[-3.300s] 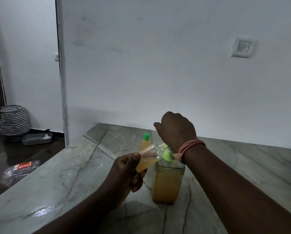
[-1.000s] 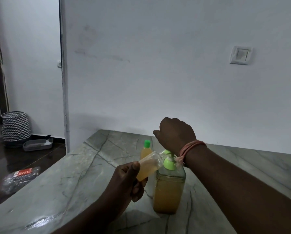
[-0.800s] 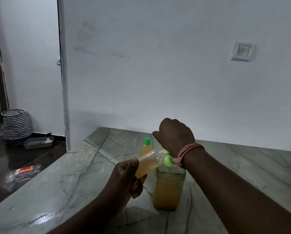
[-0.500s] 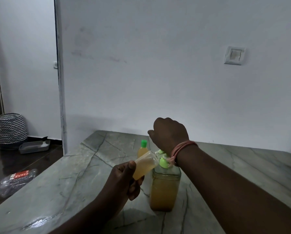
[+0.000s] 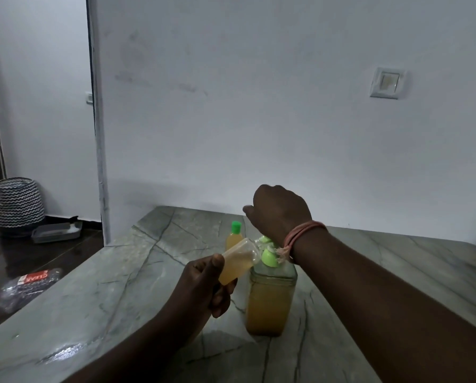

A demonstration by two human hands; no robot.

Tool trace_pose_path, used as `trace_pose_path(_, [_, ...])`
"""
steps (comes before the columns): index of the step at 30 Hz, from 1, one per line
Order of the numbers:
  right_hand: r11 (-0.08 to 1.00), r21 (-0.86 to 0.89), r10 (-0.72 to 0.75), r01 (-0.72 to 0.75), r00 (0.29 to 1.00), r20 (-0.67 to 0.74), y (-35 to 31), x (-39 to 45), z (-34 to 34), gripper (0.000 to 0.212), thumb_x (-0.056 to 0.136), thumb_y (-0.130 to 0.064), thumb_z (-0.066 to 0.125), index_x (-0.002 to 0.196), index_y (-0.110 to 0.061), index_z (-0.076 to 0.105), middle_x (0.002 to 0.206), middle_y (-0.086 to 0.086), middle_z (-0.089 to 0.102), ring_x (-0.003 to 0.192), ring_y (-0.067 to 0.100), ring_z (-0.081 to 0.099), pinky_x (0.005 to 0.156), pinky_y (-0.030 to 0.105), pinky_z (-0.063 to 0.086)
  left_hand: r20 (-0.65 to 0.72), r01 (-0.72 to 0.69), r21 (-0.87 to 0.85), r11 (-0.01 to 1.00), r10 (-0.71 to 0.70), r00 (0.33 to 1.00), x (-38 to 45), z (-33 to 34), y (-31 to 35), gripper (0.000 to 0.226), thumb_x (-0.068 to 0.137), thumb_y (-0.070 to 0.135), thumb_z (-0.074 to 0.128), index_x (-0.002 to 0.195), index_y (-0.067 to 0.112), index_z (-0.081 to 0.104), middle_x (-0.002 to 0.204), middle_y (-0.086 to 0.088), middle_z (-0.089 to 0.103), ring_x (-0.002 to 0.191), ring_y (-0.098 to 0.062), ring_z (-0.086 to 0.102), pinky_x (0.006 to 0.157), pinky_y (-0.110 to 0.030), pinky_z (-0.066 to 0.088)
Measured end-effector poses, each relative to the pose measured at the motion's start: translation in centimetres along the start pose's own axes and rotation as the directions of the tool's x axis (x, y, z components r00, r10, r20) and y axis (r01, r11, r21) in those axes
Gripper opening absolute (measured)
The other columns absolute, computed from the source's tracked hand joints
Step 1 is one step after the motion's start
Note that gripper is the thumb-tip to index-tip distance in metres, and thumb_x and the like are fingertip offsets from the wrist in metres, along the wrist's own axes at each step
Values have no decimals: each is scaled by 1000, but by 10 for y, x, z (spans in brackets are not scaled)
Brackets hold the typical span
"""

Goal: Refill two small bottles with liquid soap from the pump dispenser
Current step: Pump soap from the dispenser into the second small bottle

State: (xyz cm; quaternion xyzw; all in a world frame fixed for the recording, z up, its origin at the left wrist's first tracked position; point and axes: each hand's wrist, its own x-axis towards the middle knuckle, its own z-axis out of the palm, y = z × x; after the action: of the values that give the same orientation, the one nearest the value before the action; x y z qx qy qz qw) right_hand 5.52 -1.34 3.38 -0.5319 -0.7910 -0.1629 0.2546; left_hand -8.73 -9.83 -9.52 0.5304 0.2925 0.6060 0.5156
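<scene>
A clear pump dispenser (image 5: 270, 299) of amber soap with a green pump top stands on the marble counter (image 5: 120, 294). My left hand (image 5: 203, 286) holds a small uncapped bottle (image 5: 236, 264), tilted, with its mouth against the green spout; amber soap partly fills it. My right hand (image 5: 279, 211) rests, fingers curled, over the pump head, which it hides. A second small bottle (image 5: 233, 236) with a green cap stands upright just behind.
A white wall with a switch plate (image 5: 387, 82) backs the counter. To the left the counter ends above a dark floor with a zigzag basket (image 5: 19, 203), a grey tray (image 5: 57, 230) and a plastic bottle (image 5: 29, 283).
My right hand has risen a little above the pump compared with half a second ago. The small bottle stays tilted at the spout. The view has shifted slightly.
</scene>
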Motion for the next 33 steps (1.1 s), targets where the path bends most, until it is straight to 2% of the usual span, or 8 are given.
trace_pose_path(4, [996,64,66,-66,998,9,2,-3,12,39,86,-39,56,59,-18,37,63,0,45,67,28,52,62,29,39,-1,-4,1,1000,4,1000,1,-1,-3,86,59,74,77,100,0,68,63,-11,51,41,-10,40,40,-21,38])
trace_pose_path(7, [994,82,70,-73,997,45,1,-3,11,38,84,-40,57,58,-18,39,64,1,47,67,29,53,62,29,40,-13,1,14,1000,0,1000,0,-2,-4,91,57,76,76,102,-2,67,64,-13,50,41,-11,40,40,-22,38])
trace_pose_path(9, [994,87,58,-64,996,72,1,-3,8,38,85,-41,57,59,-19,39,68,1,48,69,28,53,64,29,41,-9,7,37,999,-7,1000,-1,-1,-4,82,57,77,76,97,5,72,65,-14,49,42,-12,39,40,-22,38])
trace_pose_path(13, [1000,11,9,-10,996,89,2,2,1,37,87,-40,55,62,-19,38,69,0,45,70,26,50,64,29,40,-4,2,7,1000,-2,1000,0,-1,-4,91,58,75,77,100,-5,66,62,-15,50,40,-12,38,40,-21,37])
trace_pose_path(16, [996,77,44,-46,999,23,4,0,11,40,86,-41,54,58,-18,37,61,0,44,65,27,51,59,28,37,12,-6,16,1000,6,1000,2,-2,-4,83,60,75,76,98,2,71,60,-12,49,40,-12,37,40,-21,36])
trace_pose_path(21, [994,79,66,-71,996,57,5,-1,15,40,85,-42,57,59,-19,38,63,-1,44,67,27,51,62,28,39,-6,3,-15,1000,-3,1000,2,-3,-4,86,57,74,79,97,-1,70,61,-14,47,40,-12,37,39,-21,37])
trace_pose_path(27, [999,-43,-28,29,999,27,-2,2,0,27,89,-38,55,72,-19,45,77,3,52,70,26,49,65,29,39,-7,8,-13,1000,-8,1000,0,0,-3,89,54,76,79,97,-1,70,60,-13,51,39,-11,38,38,-21,37])
trace_pose_path(33, [996,60,58,-61,997,46,4,-2,13,42,84,-43,59,59,-19,37,64,0,45,67,27,51,62,28,39,12,-21,5,1000,21,1000,0,-2,-3,78,59,75,76,97,8,74,65,-15,46,42,-12,37,40,-22,37])
